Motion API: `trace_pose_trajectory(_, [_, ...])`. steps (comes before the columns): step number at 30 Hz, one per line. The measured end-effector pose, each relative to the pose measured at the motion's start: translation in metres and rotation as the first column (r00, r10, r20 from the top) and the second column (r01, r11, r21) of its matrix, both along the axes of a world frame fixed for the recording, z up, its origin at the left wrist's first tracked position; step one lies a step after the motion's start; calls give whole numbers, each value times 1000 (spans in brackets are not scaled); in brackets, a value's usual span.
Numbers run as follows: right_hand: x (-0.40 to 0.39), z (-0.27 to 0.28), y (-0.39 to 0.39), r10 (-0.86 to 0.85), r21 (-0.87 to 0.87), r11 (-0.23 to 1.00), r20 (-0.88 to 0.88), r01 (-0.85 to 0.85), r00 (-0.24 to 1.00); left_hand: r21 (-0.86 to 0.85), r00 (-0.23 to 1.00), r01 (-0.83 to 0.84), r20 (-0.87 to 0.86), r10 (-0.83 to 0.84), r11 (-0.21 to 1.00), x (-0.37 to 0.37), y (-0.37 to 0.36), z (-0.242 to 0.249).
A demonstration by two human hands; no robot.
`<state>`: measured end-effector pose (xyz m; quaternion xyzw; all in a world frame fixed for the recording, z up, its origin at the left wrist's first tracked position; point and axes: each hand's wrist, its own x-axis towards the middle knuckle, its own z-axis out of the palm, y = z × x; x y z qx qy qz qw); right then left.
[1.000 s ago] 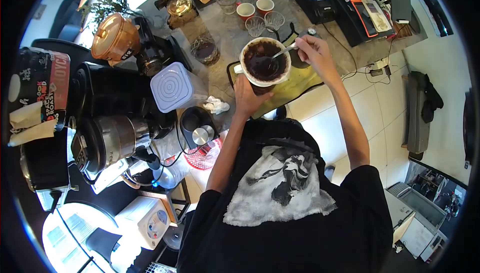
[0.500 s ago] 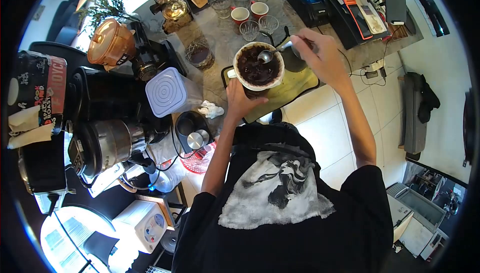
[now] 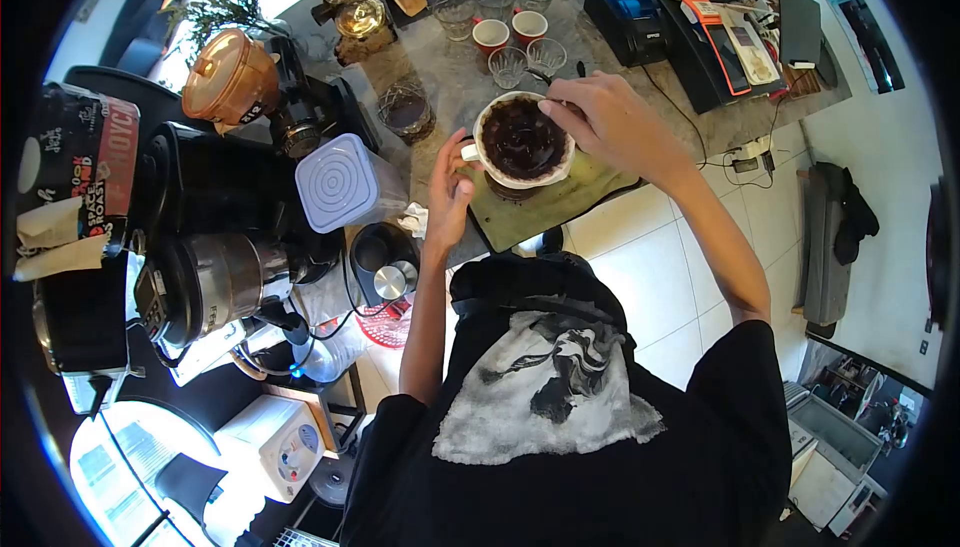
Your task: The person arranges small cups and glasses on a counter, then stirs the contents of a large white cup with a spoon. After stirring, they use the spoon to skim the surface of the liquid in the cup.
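A white dripper (image 3: 507, 180) holds a filter with wet dark coffee grounds (image 3: 522, 139) and stands above a glass vessel on a green mat (image 3: 560, 203). My left hand (image 3: 450, 192) is at the dripper's left handle, thumb and fingers apart. Over the dripper's upper right rim, my right hand (image 3: 607, 119) is closed in a pinch. The spoon seen earlier is hidden, so what its fingers hold cannot be made out. Part of a black kettle handle shows above that hand.
Behind the dripper stand two red cups (image 3: 490, 35) and several clear glasses (image 3: 507, 66). A patterned glass (image 3: 406, 113) and a lidded plastic container (image 3: 340, 185) are at the left. A black printer (image 3: 627, 25) sits at the back right.
My left hand has moved from the dripper's base up to its handle side and opened. My right hand has come down and left over the rim, and the spoon has gone out of sight.
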<state>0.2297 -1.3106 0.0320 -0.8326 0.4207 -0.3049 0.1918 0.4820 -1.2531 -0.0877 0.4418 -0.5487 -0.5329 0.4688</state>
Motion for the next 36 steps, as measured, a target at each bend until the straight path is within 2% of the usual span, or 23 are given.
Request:
trace_pose_trajectory(1, [0, -1, -2, 4, -16, 1000, 11, -4, 1000, 10, 999, -2, -53, 3, 1000, -2, 0, 2])
trace_pose_trajectory(5, [5, -1, -5, 5, -8, 1000, 6, -5, 1000, -18, 998, -28, -62, 27, 999, -2, -6, -3])
trace_pose_trajectory(8, [4, 5, -3, 82, 71, 994, -12, -81, 997, 69, 995, -95, -35, 98, 993, 0, -8, -6])
trace_pose_trajectory(10, [1, 1, -3, 33, -29, 999, -57, -35, 998, -75, 990, -136, -30, 134, 988, -8, -13, 1])
trace_pose_trajectory(14, [2, -3, -9, 7, -6, 1000, -88, -8, 996, -96, 990, -134, -62, 128, 986, -13, -19, 10])
trace_pose_trajectory(16, [7, -1, -7, 38, -21, 999, -59, -39, 998, -67, 994, -111, 20, 112, 992, -13, -21, 13])
trace_pose_trajectory(20, [5, 7, -3, 106, 62, 993, -89, -101, 990, -15, 996, -87, 8, 87, 996, -16, -21, 25])
trace_pose_trajectory(22, [2, 6, -3, 80, -4, 997, -136, -81, 987, 82, 999, 4, 32, -7, 997, -9, -23, 20])
trace_pose_trajectory(25, [0, -1, -8, 64, -86, 994, -124, -75, 990, 106, 1000, 24, 15, -26, 994, -8, -24, 19])
trace_pose_trajectory(31, [4, 7, -3, 103, 37, 994, -97, -100, 990, 98, 995, 61, 69, -68, 993, -3, -24, 14])
trace_pose_trajectory(36, [-3, -1, -3, 96, -9, 995, -166, -99, 981, 120, 996, 66, 46, -72, 991, -6, -24, 20])
